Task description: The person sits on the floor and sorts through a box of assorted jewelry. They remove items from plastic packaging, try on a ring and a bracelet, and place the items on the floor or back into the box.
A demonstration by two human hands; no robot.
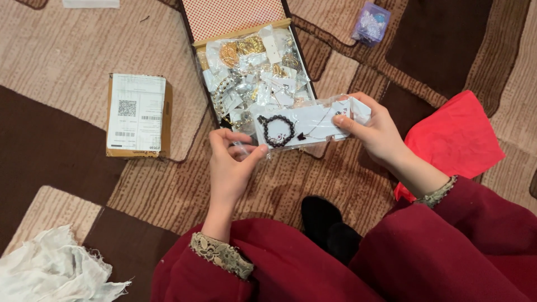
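Observation:
A clear plastic pouch (306, 124) with a white card, a dark beaded bracelet (278, 131) and a thin chain is held flat between both hands. My right hand (376, 132) grips its right end with thumb on top. My left hand (232, 159) pinches the pouch's lower left corner between thumb and fingers. The pouch hovers over the near end of an open box (253, 74) packed with several bagged gold and silver jewellery pieces. Both sleeves are dark red with lace cuffs.
A small cardboard parcel (138, 115) with a white label lies left of the box on the brown patterned carpet. A red cloth (456, 137) lies at right, white fabric (51, 270) at bottom left, a small purple container (371, 22) at top right, a black sock (326, 225) near my lap.

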